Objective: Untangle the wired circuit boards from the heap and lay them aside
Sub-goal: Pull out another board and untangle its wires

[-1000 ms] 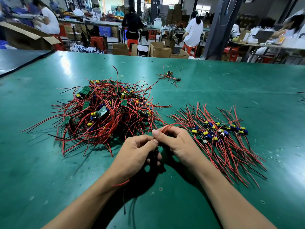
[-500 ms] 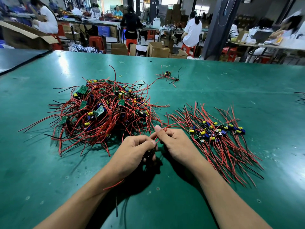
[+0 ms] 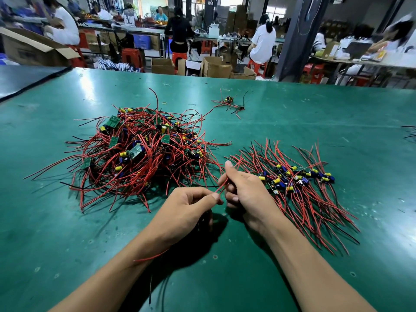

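— Both hands [image 3: 216, 197] meet over the near middle of the counter [image 3: 292, 113], each pinching the same red wire [image 3: 221, 186].

— How much room around them?

— Plenty toward the body: bare green surface lies under both forearms. The heap [image 3: 139, 154] of boards and red wires sits just ahead and left of the left hand [image 3: 186, 206], with loose ends reaching almost to its knuckles. The sorted pile [image 3: 297, 183] lies just beside the right hand [image 3: 245, 190], its wires fanned toward the near right. A stray board [image 3: 229, 103] lies well apart, near the far edge, where cardboard boxes [image 3: 216, 67] stand behind. A second counter [image 3: 22, 79] butts in at the far left.

— And the pose?

— Left fingers are curled, thumb and forefinger closed on the wire's lower end. The right forefinger points up with the wire running along it, and the other fingers are folded in around it. Another red end trails out beneath the left wrist. Something dark sits under the left palm, too shaded to name.

— Any change from half a second ago?

— Then the fingertips touched. Now a small gap has opened, the wire is stretched across it, and the right forefinger stands higher. Heap and pile have not shifted.
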The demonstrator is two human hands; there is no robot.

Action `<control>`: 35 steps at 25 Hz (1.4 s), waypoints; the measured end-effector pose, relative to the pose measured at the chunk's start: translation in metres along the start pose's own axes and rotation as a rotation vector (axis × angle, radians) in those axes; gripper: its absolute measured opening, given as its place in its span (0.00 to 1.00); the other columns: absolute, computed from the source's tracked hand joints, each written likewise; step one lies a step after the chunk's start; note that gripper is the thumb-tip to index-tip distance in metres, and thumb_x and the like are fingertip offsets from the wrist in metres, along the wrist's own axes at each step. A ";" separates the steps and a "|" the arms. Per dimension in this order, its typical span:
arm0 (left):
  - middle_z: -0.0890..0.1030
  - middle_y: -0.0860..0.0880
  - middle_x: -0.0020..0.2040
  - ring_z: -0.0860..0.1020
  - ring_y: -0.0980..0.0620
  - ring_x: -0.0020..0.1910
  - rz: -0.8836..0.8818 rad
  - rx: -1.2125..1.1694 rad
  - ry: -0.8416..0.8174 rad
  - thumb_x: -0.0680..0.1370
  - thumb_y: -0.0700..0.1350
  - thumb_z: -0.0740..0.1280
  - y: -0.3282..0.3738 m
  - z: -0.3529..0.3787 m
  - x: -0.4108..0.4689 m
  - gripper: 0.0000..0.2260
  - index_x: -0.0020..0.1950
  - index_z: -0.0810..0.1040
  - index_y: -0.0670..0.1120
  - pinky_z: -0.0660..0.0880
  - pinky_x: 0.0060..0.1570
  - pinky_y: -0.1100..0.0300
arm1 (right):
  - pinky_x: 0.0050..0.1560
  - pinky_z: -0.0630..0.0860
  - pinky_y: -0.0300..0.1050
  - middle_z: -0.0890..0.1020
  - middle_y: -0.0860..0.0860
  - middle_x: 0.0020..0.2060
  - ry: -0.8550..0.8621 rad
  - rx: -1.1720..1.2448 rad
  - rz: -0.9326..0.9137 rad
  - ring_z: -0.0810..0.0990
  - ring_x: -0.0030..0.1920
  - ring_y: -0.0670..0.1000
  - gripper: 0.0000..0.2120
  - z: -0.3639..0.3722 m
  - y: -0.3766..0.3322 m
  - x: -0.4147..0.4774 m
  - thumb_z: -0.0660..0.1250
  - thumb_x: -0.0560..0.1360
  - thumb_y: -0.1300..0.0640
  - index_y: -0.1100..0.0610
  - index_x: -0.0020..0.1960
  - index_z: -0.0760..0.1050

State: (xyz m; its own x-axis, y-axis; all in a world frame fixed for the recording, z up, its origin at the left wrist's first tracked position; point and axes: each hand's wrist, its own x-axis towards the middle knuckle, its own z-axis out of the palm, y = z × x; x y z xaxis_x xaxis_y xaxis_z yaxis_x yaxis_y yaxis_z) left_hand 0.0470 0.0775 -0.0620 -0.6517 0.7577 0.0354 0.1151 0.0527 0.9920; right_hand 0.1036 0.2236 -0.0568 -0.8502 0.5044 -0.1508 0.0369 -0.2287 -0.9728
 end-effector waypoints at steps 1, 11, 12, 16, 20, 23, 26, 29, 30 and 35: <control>0.78 0.45 0.26 0.73 0.49 0.24 -0.002 -0.010 0.014 0.80 0.45 0.65 -0.001 0.000 0.000 0.11 0.43 0.82 0.41 0.67 0.26 0.63 | 0.23 0.57 0.34 0.65 0.47 0.24 -0.050 -0.025 0.003 0.60 0.20 0.44 0.20 0.000 0.000 -0.002 0.63 0.82 0.44 0.55 0.38 0.80; 0.75 0.45 0.24 0.73 0.51 0.21 -0.102 -0.324 -0.126 0.74 0.47 0.67 0.003 -0.010 0.001 0.11 0.37 0.83 0.43 0.70 0.24 0.65 | 0.30 0.78 0.40 0.72 0.59 0.37 -0.440 -0.009 0.083 0.80 0.28 0.50 0.20 0.005 0.006 -0.010 0.67 0.78 0.40 0.54 0.59 0.83; 0.75 0.45 0.24 0.73 0.51 0.21 -0.103 -0.302 -0.127 0.75 0.47 0.66 0.002 -0.010 0.002 0.11 0.37 0.84 0.43 0.71 0.24 0.64 | 0.31 0.80 0.42 0.75 0.61 0.39 -0.449 0.010 0.083 0.81 0.29 0.51 0.20 0.005 0.007 -0.009 0.67 0.79 0.40 0.55 0.58 0.83; 0.76 0.48 0.26 0.71 0.52 0.21 -0.104 -0.299 -0.092 0.78 0.42 0.65 0.001 -0.010 0.003 0.11 0.40 0.82 0.39 0.70 0.24 0.64 | 0.29 0.76 0.37 0.82 0.55 0.34 -0.404 -0.107 -0.030 0.80 0.29 0.49 0.22 0.003 0.006 -0.008 0.63 0.79 0.38 0.54 0.47 0.86; 0.74 0.45 0.24 0.70 0.51 0.21 -0.086 -0.270 -0.085 0.76 0.46 0.67 0.000 -0.008 0.004 0.11 0.34 0.81 0.45 0.67 0.25 0.64 | 0.23 0.65 0.35 0.75 0.50 0.24 -0.200 -0.193 -0.082 0.70 0.21 0.45 0.24 -0.001 0.004 -0.001 0.60 0.80 0.38 0.53 0.46 0.86; 0.74 0.45 0.24 0.70 0.50 0.22 -0.074 -0.228 -0.087 0.75 0.48 0.67 0.000 -0.007 0.004 0.11 0.35 0.81 0.46 0.67 0.26 0.62 | 0.24 0.53 0.37 0.59 0.47 0.25 -0.072 -0.182 -0.061 0.54 0.23 0.46 0.25 -0.003 0.003 0.004 0.57 0.82 0.38 0.53 0.47 0.86; 0.74 0.45 0.25 0.71 0.50 0.22 -0.063 -0.232 -0.094 0.74 0.50 0.68 -0.001 -0.007 0.003 0.10 0.35 0.81 0.46 0.67 0.25 0.63 | 0.21 0.53 0.36 0.59 0.46 0.26 -0.025 0.066 -0.010 0.53 0.22 0.43 0.27 0.002 0.000 0.005 0.54 0.84 0.41 0.56 0.46 0.86; 0.75 0.43 0.25 0.71 0.50 0.23 -0.049 -0.198 -0.102 0.77 0.47 0.67 -0.002 -0.005 0.003 0.11 0.35 0.81 0.46 0.68 0.26 0.64 | 0.24 0.51 0.36 0.62 0.45 0.28 -0.069 0.390 0.074 0.56 0.21 0.42 0.31 0.001 -0.006 0.006 0.51 0.84 0.41 0.57 0.43 0.86; 0.75 0.43 0.26 0.71 0.50 0.24 -0.046 -0.193 -0.102 0.77 0.47 0.67 -0.002 -0.005 0.003 0.11 0.35 0.80 0.46 0.68 0.26 0.64 | 0.26 0.51 0.37 0.64 0.45 0.28 -0.109 0.483 0.106 0.56 0.21 0.42 0.31 -0.001 -0.008 0.005 0.51 0.84 0.42 0.57 0.42 0.87; 0.76 0.42 0.26 0.73 0.48 0.25 -0.047 -0.183 -0.100 0.75 0.48 0.67 0.002 -0.005 0.000 0.10 0.37 0.82 0.45 0.68 0.29 0.61 | 0.29 0.52 0.38 0.68 0.46 0.30 -0.320 0.740 0.210 0.53 0.27 0.45 0.21 -0.005 -0.014 -0.002 0.59 0.78 0.49 0.60 0.41 0.85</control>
State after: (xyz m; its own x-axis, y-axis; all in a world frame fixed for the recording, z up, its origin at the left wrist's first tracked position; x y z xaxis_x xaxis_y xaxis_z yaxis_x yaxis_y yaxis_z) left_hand 0.0433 0.0746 -0.0599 -0.5743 0.8185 -0.0149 -0.0578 -0.0224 0.9981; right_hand 0.1074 0.2298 -0.0435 -0.9765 0.1547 -0.1502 -0.0485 -0.8362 -0.5462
